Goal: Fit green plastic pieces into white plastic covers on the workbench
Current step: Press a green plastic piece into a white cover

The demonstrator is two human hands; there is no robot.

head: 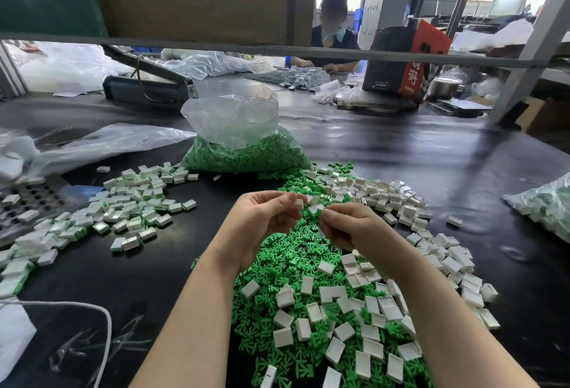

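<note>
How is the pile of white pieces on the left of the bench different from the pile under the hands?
The left pile holds white covers showing green edges, seemingly already fitted; the pile under the hands mixes loose green pieces with empty white covers. The left pile is scattered thin and mostly white, the other heaped and mostly green. Both lie on the black workbench.

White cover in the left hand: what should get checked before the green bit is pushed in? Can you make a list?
1. White cover held firmly by the left hand: ok, pinched at the fingertips.
2. Green piece in the right hand: ok, pinched, with something white at the same fingertips.
3. Cover's open side facing the green piece: cannot tell, too small.
4. Piece lined up with the cover: not ok, they are still apart.
5. More parts close by: ok, the loose green pile lies under the hands.
6. Place for finished ones: ok, the pile of fitted covers lies to the left.
</note>
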